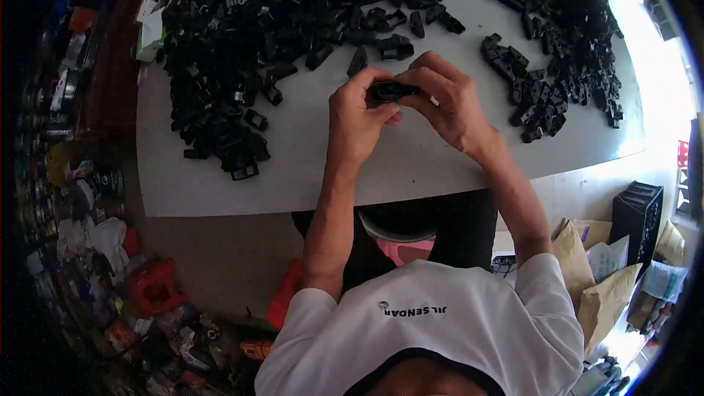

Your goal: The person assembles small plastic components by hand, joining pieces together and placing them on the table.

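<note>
Between my two hands, above the near half of the table, is a small black plastic part [386, 92]. My left hand [359, 106] is closed on its left end, thumb below and index finger above. The fingers of my right hand [442, 95] pinch its right end. Just beyond my hands, loose black parts [394, 47] of a similar look lie at the edge of a large heap [242, 37]. The exact shape of the held part is partly hidden by my fingers.
A second heap of black parts [557, 59] lies on the right of the pale table [220, 202]. Small white boxes [152, 29] stand at its left edge. Brown paper bags [605, 293] are on the right; a red crate [155, 286] sits among clutter on the left floor.
</note>
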